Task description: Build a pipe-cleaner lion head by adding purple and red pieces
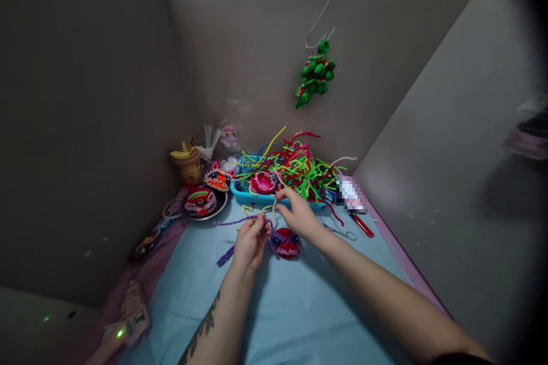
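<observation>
My left hand (pixel 250 239) is closed in a pinch on a purple pipe cleaner (pixel 231 221), whose one end sticks out to the left. Just above and to its right, my right hand (pixel 297 215) pinches a pale pink pipe cleaner (pixel 274 206) at the front edge of the blue tray (pixel 261 199). Between and below my hands lies a round red and purple pipe-cleaner piece (pixel 286 243) with dark eyes. A short purple strip (pixel 225 255) rests left of my left hand, partly hidden by it. Yellow pipe-cleaner bits (pixel 250 209) lie before the tray.
Tangled coloured pipe cleaners (pixel 299 165) overflow the tray. Scissors (pixel 342 232), a red-handled tool (pixel 363 225) and a blurred-out phone (pixel 351 194) lie right. A dark dish (pixel 205 214) with a finished-looking face stands left. A green tree ornament (pixel 315 75) hangs behind.
</observation>
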Available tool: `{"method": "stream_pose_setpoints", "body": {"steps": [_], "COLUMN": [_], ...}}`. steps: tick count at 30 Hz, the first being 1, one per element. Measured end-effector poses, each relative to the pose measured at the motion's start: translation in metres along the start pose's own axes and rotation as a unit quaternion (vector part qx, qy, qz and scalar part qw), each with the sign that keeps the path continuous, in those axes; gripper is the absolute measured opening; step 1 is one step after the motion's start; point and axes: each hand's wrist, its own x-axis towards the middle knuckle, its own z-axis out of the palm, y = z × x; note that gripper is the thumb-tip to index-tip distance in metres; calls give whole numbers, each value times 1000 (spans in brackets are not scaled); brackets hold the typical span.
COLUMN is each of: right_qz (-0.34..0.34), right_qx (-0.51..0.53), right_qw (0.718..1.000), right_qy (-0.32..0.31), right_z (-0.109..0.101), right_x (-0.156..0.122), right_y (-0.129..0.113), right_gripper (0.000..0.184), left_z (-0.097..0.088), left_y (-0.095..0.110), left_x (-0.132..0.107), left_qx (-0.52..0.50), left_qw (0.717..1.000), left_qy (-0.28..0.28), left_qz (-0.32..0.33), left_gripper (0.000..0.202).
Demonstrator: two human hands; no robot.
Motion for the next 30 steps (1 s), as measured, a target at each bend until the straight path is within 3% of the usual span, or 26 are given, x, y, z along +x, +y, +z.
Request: {"method": "stream_pose_setpoints", "body": {"steps": [4, 8, 12, 15, 18, 20, 24, 30], "right_qz": [113, 184, 219, 225, 229, 220, 215, 271], "right_qx": [242, 347, 345, 300, 289, 321, 368, 358], "right_qw": [963, 919, 912, 922, 917, 912, 901, 893], "right_qy": [-30, -37, -39, -96, -149, -132, -75, 3], "right_z": [5, 4, 0, -8, -20, -26, -28, -15], "right_x": [-45, -65, -70, -72, -76, -83, -108, -147], "right_y": [-8, -17, -21, -21, -21, -20, -18, -12], "right_gripper": [19, 28, 21, 17, 14, 13, 43, 34], "left_z": [4, 8, 10, 10, 9, 7, 5, 21], "left_y": [-8, -14, -14, -13, -12, -11, -5, 0], "left_x": [-8, -16, -23, -25, -25, -23, -15, -18], "left_qx": [51, 126, 206, 259, 270, 247, 203, 178], "left_qw": [999, 991, 973, 956, 951, 960, 972, 977], "left_qy": [-1, -47, -78, -101, -126, -111, -64, -35], "left_qz": [-3, 17, 67, 97, 81, 72, 98, 109], "left_gripper": [31, 32, 25, 19, 19, 23, 29, 34]}}
